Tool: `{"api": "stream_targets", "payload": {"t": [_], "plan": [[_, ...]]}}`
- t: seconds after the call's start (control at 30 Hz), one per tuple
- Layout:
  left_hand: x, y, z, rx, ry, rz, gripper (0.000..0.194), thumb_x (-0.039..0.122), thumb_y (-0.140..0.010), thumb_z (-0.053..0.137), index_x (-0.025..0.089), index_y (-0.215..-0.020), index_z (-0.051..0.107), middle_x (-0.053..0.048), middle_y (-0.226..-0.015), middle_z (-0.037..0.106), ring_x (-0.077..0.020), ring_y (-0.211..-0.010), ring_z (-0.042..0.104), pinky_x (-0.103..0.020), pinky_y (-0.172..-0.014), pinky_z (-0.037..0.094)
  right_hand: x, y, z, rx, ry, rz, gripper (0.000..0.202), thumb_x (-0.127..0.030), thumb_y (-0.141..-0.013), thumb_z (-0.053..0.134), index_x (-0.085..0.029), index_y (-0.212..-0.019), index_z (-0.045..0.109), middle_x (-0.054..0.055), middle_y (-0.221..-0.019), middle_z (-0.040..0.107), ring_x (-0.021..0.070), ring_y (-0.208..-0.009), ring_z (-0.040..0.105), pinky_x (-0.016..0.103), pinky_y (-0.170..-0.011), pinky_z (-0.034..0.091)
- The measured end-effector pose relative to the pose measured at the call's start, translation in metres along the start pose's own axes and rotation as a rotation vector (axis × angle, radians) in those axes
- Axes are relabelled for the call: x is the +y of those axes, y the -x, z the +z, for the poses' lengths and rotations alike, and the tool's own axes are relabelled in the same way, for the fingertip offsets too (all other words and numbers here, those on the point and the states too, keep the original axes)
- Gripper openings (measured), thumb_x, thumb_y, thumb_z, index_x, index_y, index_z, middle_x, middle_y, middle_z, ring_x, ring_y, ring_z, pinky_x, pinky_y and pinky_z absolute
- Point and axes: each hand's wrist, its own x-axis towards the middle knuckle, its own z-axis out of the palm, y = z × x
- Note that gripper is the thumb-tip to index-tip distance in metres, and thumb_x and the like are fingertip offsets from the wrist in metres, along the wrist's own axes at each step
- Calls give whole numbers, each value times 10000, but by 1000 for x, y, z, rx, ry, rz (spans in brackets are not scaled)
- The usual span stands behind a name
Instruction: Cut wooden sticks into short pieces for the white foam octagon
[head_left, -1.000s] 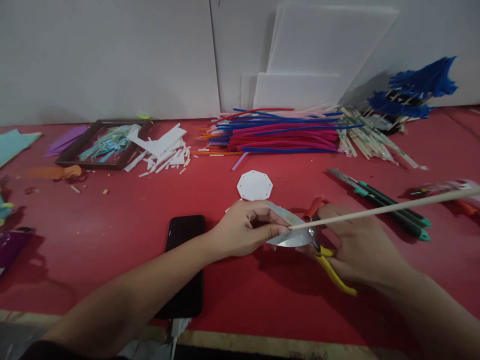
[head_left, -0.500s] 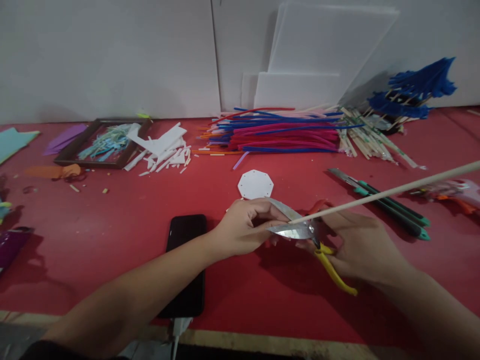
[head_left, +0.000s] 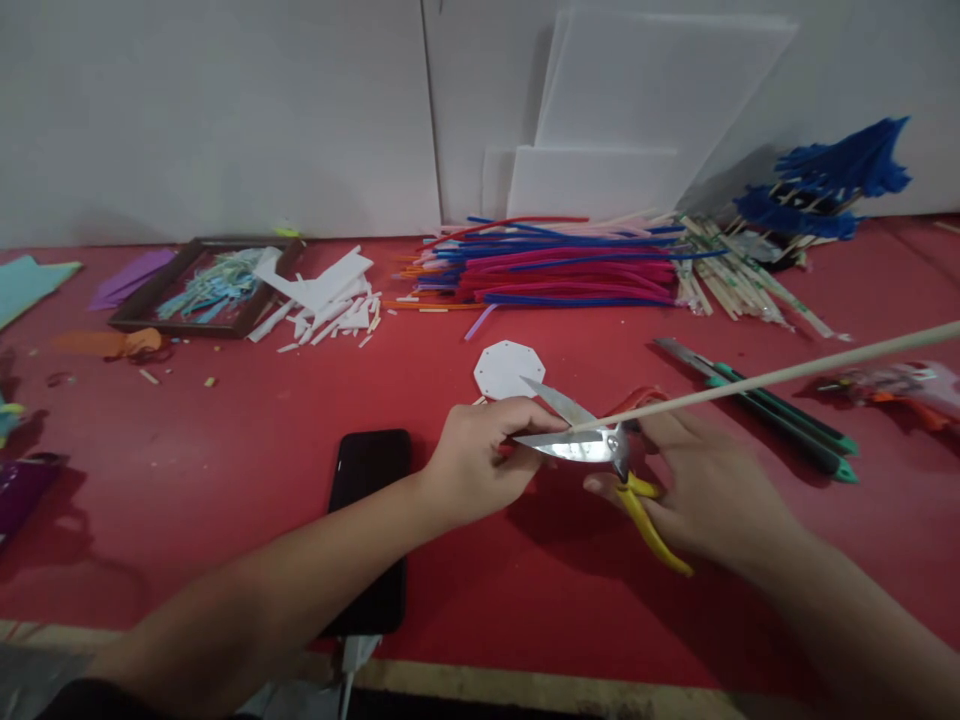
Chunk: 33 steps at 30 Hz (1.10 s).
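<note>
My left hand (head_left: 484, 460) pinches the near end of a thin wooden stick (head_left: 787, 376), which slants up past the right edge of the view. Scissors (head_left: 592, 447) with yellow handles are gripped in my right hand (head_left: 712, 490). Their blades stand apart, and the stick lies between them close to the pivot. The blade tips reach toward my left fingers, which partly hide the stick's end. Just behind the blades lies a white octagonal piece (head_left: 506, 368) with small holes near its edge.
A black phone (head_left: 367, 530) lies beneath my left forearm. Green-and-black cutters (head_left: 780, 420) lie to the right. Colourful pipe cleaners (head_left: 570, 270), wrapped sticks (head_left: 739, 275), white scraps (head_left: 330, 295) and a brown frame (head_left: 135, 318) line the back of the red table. White sheets (head_left: 652, 90) lean on the wall.
The scissors have shifted a little left and up, and their blades cross the stick near my left fingers. My right hand has moved slightly left with them.
</note>
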Motion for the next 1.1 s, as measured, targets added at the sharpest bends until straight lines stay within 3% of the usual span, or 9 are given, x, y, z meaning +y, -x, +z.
{"api": "stream_targets", "payload": {"t": [0.33,0.67,0.87,1.1], "plan": [[1,-2,-1,-43,28,35,172,85,-751,552,168,-827,681,-35,-780,761,-116,-675,708,-187,-623,533,4,5,2,-28,-23,-6,381,-614,-863,460,-239,-801,472,63,-707,620,217,-619,594,321,-540,414],[0,-2,2,-61,132,-54,180,58,-744,533,155,-812,667,-25,-719,740,-95,-587,670,-171,-543,495,0,2,-2,6,8,-33,329,-523,-900,432,-242,-728,424,21,-587,566,159,-479,512,273,-467,322],[-4,-1,3,-59,140,-27,137,91,-778,549,152,-826,662,-12,-667,714,-85,-561,652,-169,-537,493,-3,3,-2,4,17,8,331,-525,-876,430,-257,-693,366,-4,-528,499,142,-423,451,276,-443,257],[-6,-4,2,-81,145,52,70,130,-810,583,135,-828,649,-67,-781,741,-120,-681,702,-179,-588,528,10,2,2,-13,-28,-36,258,-491,-839,488,-251,-756,440,40,-649,590,196,-564,553,304,-510,389]]}}
